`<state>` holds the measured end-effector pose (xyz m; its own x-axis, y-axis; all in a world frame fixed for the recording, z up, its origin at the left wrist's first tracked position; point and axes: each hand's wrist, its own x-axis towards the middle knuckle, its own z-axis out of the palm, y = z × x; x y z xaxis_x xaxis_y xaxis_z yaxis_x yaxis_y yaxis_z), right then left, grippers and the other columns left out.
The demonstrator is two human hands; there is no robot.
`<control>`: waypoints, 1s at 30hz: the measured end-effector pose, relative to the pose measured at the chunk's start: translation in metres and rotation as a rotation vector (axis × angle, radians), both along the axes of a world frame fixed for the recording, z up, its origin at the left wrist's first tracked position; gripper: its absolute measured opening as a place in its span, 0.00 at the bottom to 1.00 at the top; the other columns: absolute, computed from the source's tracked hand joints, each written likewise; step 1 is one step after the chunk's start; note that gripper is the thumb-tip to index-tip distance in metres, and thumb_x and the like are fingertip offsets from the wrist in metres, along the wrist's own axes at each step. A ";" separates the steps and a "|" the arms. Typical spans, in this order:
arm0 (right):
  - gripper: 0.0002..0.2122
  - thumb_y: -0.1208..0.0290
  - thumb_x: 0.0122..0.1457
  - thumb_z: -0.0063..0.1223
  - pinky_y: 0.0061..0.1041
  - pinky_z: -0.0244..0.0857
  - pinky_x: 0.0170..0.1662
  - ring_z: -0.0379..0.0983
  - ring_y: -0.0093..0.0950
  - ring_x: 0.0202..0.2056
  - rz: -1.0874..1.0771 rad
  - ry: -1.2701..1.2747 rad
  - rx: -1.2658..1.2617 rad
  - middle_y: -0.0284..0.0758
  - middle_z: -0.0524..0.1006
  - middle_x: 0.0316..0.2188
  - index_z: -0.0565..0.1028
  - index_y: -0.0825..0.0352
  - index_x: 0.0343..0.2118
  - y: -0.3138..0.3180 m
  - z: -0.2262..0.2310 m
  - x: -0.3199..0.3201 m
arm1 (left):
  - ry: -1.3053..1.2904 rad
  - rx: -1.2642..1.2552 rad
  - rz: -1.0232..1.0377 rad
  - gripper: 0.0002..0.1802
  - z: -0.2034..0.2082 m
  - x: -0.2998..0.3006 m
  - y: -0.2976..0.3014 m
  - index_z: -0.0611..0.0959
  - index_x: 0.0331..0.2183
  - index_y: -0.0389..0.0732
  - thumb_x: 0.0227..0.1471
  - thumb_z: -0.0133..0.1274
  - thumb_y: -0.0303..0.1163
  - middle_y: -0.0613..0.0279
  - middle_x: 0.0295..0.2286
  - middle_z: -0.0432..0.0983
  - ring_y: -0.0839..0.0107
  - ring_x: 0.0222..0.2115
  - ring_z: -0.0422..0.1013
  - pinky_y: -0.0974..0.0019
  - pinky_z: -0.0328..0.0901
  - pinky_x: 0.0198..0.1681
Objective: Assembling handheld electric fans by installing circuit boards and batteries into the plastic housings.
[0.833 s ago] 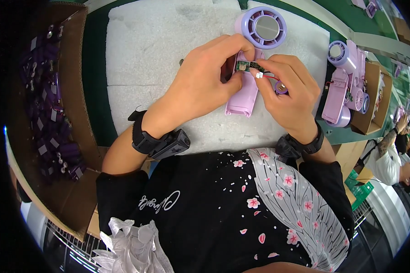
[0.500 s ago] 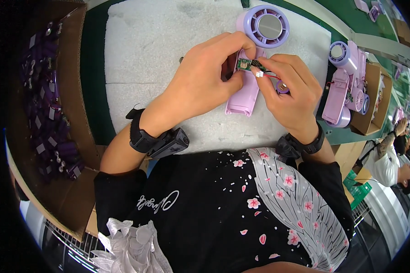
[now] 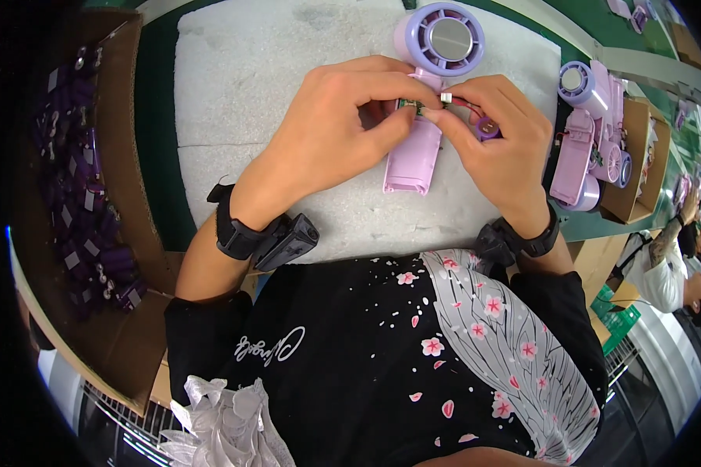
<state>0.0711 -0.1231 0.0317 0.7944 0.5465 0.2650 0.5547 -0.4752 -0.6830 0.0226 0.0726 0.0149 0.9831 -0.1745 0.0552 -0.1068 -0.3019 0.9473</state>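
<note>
A lilac handheld fan [image 3: 450, 39] lies on a white foam mat, its round head pointing away from me and its pink handle shell [image 3: 413, 159] toward me. My left hand [image 3: 319, 124] is closed around the upper handle, thumb and fingertips at a small green circuit board [image 3: 407, 104], which they partly cover. My right hand [image 3: 510, 148] has its thumb tip at the board's right edge. Its curled fingers hold a purple cylindrical battery [image 3: 487, 128] with red and dark wires. A small white plug [image 3: 446, 98] shows beside the right fingertips.
At left stands a cardboard box [image 3: 121, 156] of purple batteries. More lilac fan parts [image 3: 576, 148] lie right of the foam mat [image 3: 241, 86], beside a smaller cardboard box [image 3: 639, 156]. Another person [image 3: 670, 265] is at far right.
The circuit board now sits lower and more hidden under my fingers. My right fingertips and the white plug have shifted up, and the battery has turned slightly. The fan has moved slightly left and up.
</note>
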 end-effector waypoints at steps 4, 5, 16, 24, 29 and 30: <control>0.10 0.77 0.48 0.65 0.20 0.64 0.30 0.73 0.25 0.27 0.026 0.139 -0.048 0.36 0.76 0.26 0.76 0.71 0.32 -0.003 0.006 0.006 | 0.046 0.056 -0.020 0.13 0.007 0.001 0.000 0.84 0.36 0.37 0.46 0.51 0.20 0.59 0.38 0.76 0.75 0.29 0.71 0.74 0.66 0.32; 0.10 0.77 0.48 0.65 0.20 0.64 0.30 0.73 0.25 0.27 0.021 0.137 -0.045 0.36 0.76 0.26 0.76 0.71 0.32 -0.005 0.005 0.008 | 0.070 0.071 -0.026 0.12 0.007 0.002 0.000 0.84 0.36 0.37 0.46 0.52 0.20 0.59 0.38 0.76 0.75 0.29 0.71 0.74 0.67 0.32; 0.07 0.75 0.53 0.60 0.21 0.62 0.29 0.70 0.24 0.24 0.049 0.236 0.027 0.36 0.75 0.25 0.75 0.72 0.31 -0.010 0.001 0.009 | 0.045 -0.003 0.090 0.13 0.001 -0.002 -0.002 0.87 0.35 0.42 0.42 0.59 0.23 0.59 0.37 0.78 0.73 0.24 0.73 0.72 0.69 0.30; 0.04 0.76 0.55 0.58 0.21 0.57 0.24 0.65 0.21 0.20 0.097 0.104 0.021 0.33 0.72 0.20 0.78 0.71 0.28 -0.005 0.005 0.000 | 0.014 -0.040 0.162 0.14 0.000 -0.006 -0.007 0.86 0.38 0.42 0.46 0.61 0.26 0.53 0.39 0.77 0.72 0.26 0.75 0.72 0.70 0.31; 0.03 0.76 0.54 0.59 0.19 0.56 0.24 0.64 0.20 0.20 0.145 0.260 0.039 0.32 0.71 0.19 0.78 0.71 0.28 -0.008 0.005 0.003 | 0.065 0.003 0.075 0.14 0.006 -0.006 -0.004 0.84 0.43 0.37 0.53 0.58 0.29 0.55 0.43 0.75 0.71 0.39 0.74 0.72 0.69 0.40; 0.03 0.77 0.54 0.59 0.19 0.55 0.24 0.64 0.20 0.20 0.132 0.407 0.049 0.32 0.72 0.19 0.78 0.71 0.28 -0.008 0.006 0.003 | 0.063 0.001 0.076 0.14 0.007 -0.005 -0.004 0.84 0.43 0.37 0.53 0.58 0.29 0.55 0.43 0.75 0.71 0.39 0.74 0.72 0.69 0.40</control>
<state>0.0746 -0.1310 0.0379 0.7636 0.6452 -0.0271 0.2894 -0.3794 -0.8788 0.0173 0.0681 0.0215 0.9951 -0.0991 -0.0078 -0.0232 -0.3081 0.9511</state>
